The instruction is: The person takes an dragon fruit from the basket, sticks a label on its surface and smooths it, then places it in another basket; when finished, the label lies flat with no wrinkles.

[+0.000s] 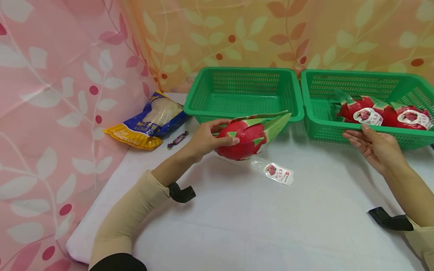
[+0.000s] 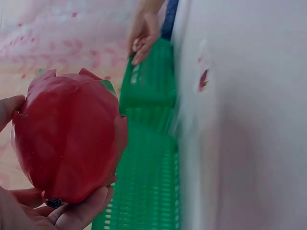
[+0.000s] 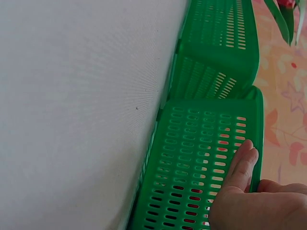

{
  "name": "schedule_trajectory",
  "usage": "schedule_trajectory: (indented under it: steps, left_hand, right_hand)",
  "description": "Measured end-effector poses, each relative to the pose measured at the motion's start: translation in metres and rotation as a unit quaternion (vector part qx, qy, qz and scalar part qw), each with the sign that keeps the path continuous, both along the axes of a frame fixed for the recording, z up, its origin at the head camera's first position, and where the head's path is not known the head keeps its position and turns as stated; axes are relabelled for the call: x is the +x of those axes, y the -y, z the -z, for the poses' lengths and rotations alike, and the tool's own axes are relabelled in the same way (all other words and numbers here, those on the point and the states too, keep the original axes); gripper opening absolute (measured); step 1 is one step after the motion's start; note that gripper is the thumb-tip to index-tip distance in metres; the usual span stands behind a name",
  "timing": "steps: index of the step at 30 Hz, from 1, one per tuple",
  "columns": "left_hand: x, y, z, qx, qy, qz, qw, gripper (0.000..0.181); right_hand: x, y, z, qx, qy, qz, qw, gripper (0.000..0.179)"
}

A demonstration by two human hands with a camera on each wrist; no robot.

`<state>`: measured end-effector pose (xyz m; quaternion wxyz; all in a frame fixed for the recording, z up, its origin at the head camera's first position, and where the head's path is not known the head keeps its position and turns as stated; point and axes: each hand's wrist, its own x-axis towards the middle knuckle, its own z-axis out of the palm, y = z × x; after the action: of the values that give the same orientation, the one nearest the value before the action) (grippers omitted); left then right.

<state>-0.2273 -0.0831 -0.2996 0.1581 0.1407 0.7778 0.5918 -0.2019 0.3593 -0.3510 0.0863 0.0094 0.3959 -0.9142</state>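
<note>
My left hand point(image 1: 211, 139) grips a red dragon fruit point(image 1: 241, 140) with green scale tips, above the white table. In the left wrist view, thumb and fingers point(image 2: 84, 211) wrap its stem end. Over at the right, my right hand point(image 1: 381, 148) pinches the front rim of the right green basket point(image 1: 322, 126). The right wrist view has its fingers point(image 3: 243, 165) along the slotted outer wall and the thumb across the rim. Inside that basket lie two dragon fruits, one on the left point(image 1: 362, 109) and one on the right point(image 1: 411, 116), with round labels.
A second green basket point(image 1: 191, 107) stands beside the right one. Below the held fruit lies a clear plastic wrapper with a printed label point(image 1: 278, 173). At the left are a blue and yellow bag point(image 1: 145, 124) and a small purple wrapped candy point(image 1: 178, 140). Patterned cloth hangs behind.
</note>
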Motion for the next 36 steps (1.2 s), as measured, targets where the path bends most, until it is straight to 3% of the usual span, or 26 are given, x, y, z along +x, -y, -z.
schedule_trajectory:
  steps: [7,12,19,22,24,25,27,29,31,33,36]
  left_hand:
    - [0.022,-0.001,0.022,0.004,0.009,0.042,0.9991,0.058]
    - [0.037,-0.013,0.034,-0.001,0.026,0.092,0.9954,0.056]
    - [0.052,-0.025,0.049,-0.015,0.03,0.134,0.9904,0.054]
    - [0.058,-0.028,0.054,-0.024,0.029,0.149,0.9881,0.054]
    - [0.061,-0.03,0.056,-0.033,0.028,0.155,0.987,0.053]
    - [0.062,-0.03,0.057,-0.037,0.027,0.156,0.9868,0.053]
    - [0.063,-0.032,0.06,-0.042,0.023,0.155,0.9867,0.052]
    - [0.064,-0.034,0.062,-0.042,0.02,0.158,0.9863,0.052]
    - [0.063,-0.035,0.063,-0.041,0.017,0.168,0.9848,0.053]
    - [0.063,-0.036,0.064,-0.042,0.015,0.186,0.9815,0.055]
    - [0.061,-0.036,0.064,-0.048,0.008,0.217,0.975,0.06]
  right_hand:
    - [-0.001,-0.002,-0.001,-0.007,0.002,0.003,1.0,0.029]
    - [-0.001,-0.002,0.0,-0.016,0.007,-0.003,0.9998,0.03]
    - [-0.001,-0.001,0.002,-0.018,-0.008,-0.009,0.9998,0.031]
    - [-0.001,0.001,0.003,0.039,-0.049,-0.039,0.9973,0.032]
    - [-0.001,0.005,0.004,0.115,-0.087,-0.073,0.9869,0.032]
    - [-0.001,0.008,0.004,0.172,-0.104,-0.086,0.9759,0.033]
    - [0.001,0.016,0.002,0.3,-0.139,-0.112,0.9372,0.031]
    - [0.003,0.028,0.001,0.413,-0.158,-0.123,0.8883,0.028]
    - [0.003,0.042,-0.001,0.515,-0.174,-0.128,0.8297,0.028]
    - [0.003,0.057,-0.001,0.582,-0.192,-0.135,0.779,0.031]
    - [0.0,0.078,0.001,0.636,-0.216,-0.148,0.7261,0.033]
